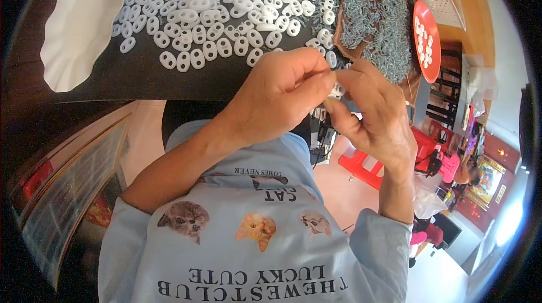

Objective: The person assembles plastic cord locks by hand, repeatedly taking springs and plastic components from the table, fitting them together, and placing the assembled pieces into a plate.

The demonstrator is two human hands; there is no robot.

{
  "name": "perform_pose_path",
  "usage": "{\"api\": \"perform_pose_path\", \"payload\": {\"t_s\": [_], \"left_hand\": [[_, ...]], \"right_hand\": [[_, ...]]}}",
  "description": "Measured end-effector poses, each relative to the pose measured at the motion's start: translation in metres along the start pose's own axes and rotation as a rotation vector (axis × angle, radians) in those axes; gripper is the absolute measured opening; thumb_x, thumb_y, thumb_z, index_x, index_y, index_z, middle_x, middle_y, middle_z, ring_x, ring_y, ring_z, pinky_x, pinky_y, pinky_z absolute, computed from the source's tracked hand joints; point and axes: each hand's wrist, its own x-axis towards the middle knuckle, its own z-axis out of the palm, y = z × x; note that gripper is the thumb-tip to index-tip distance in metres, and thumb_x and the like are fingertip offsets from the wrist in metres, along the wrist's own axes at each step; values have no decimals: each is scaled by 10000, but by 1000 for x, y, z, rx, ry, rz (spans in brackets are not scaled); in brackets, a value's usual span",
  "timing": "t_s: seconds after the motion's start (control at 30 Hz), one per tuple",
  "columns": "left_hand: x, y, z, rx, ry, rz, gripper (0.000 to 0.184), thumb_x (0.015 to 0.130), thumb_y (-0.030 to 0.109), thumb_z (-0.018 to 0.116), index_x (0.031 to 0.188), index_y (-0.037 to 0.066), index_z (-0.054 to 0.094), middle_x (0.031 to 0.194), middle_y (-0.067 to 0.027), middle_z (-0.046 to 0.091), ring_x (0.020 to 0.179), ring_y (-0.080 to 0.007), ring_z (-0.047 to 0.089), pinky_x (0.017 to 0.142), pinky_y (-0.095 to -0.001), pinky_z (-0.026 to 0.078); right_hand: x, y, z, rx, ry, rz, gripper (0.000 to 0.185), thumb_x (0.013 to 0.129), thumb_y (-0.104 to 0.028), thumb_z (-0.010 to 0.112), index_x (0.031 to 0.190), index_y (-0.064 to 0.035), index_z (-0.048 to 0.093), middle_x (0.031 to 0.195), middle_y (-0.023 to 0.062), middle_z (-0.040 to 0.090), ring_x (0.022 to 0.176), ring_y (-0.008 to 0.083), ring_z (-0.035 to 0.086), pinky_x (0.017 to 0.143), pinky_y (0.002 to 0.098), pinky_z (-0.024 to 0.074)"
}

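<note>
My left hand (285,91) and my right hand (375,108) meet at the table's front edge, fingers pinched together. Between their fingertips is a small white two-hole cord lock (337,90), mostly covered by the fingers. Thumb and fingers of both hands close on it; whether a spring is also held there is hidden. Beyond my left hand lies a big spread of white oval cord-lock pieces (197,35), each with two holes. Past my right hand is a heap of small grey metal springs (389,32).
A white scalloped tray (79,32) lies at the table's left. On the right, a red plate (427,71) holds several white pieces. The dark table (141,80) ends just in front of my body. Red plastic stools (361,167) stand on the floor, lower right.
</note>
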Motion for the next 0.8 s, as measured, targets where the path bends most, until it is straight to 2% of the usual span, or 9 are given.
{"api": "perform_pose_path", "payload": {"t_s": [0.23, 0.53, 0.63, 0.7, 0.8], "left_hand": [[0, 0, 1, -23, 37, 9, 189, 954, 176, 529, 853, 21, 566, 727, 50, 507, 666, -19, 437, 577, -197, 360], [-1, -1, 4, -36, 74, 14, 161, 949, 141, 539, 846, 19, 565, 726, 52, 499, 679, -18, 438, 585, -200, 371], [-1, 1, 3, 12, 67, 42, 157, 946, 135, 537, 842, 20, 563, 724, 54, 492, 680, -21, 434, 590, -200, 371], [0, -1, 3, 22, 63, 48, 158, 944, 132, 529, 834, 22, 556, 720, 54, 487, 677, -25, 429, 584, -207, 367], [0, -1, 3, 58, 45, 60, 164, 940, 126, 507, 816, 22, 537, 707, 46, 478, 668, -36, 418, 574, -224, 360]], "right_hand": [[2, 0, 1, 4, 13, -3, 267, 750, -100, 716, 964, -6, 586, 753, 110, 511, 620, 288, 563, 524, 391, 473], [1, -9, 4, -162, 34, 48, 350, 759, -162, 725, 1033, 4, 583, 842, 107, 553, 637, 265, 594, 536, 364, 489], [1, -9, 4, -204, 35, 43, 345, 760, -211, 733, 999, -11, 585, 832, 98, 537, 645, 261, 589, 551, 353, 482], [1, -8, 4, -198, -27, 37, 310, 766, -251, 729, 919, -32, 571, 794, 87, 508, 644, 260, 578, 557, 350, 473], [1, -3, 5, -172, -59, 4, 277, 776, -245, 724, 840, -51, 537, 761, 83, 483, 635, 261, 563, 532, 355, 461]]}}
